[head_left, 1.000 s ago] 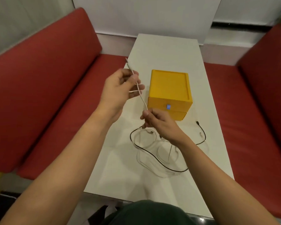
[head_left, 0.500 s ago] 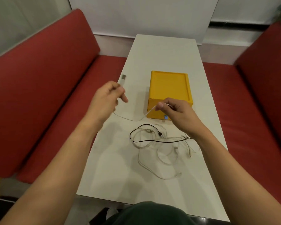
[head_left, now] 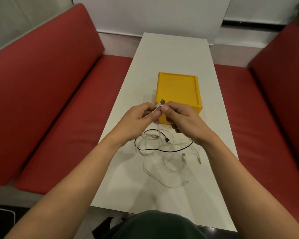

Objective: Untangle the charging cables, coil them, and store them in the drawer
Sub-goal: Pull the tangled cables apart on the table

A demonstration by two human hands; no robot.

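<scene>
Left hand (head_left: 138, 122) and right hand (head_left: 184, 120) both pinch thin white cable (head_left: 158, 107), plug up, before boxy yellow drawer (head_left: 178, 88); black cable (head_left: 169, 151) nearer, looks tangled.

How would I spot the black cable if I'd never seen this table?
Look at the white table between the red benches, just nearer the person than the yellow box. There, in the loose tangle, the black cable loops across; every other cable around it is white.
</scene>
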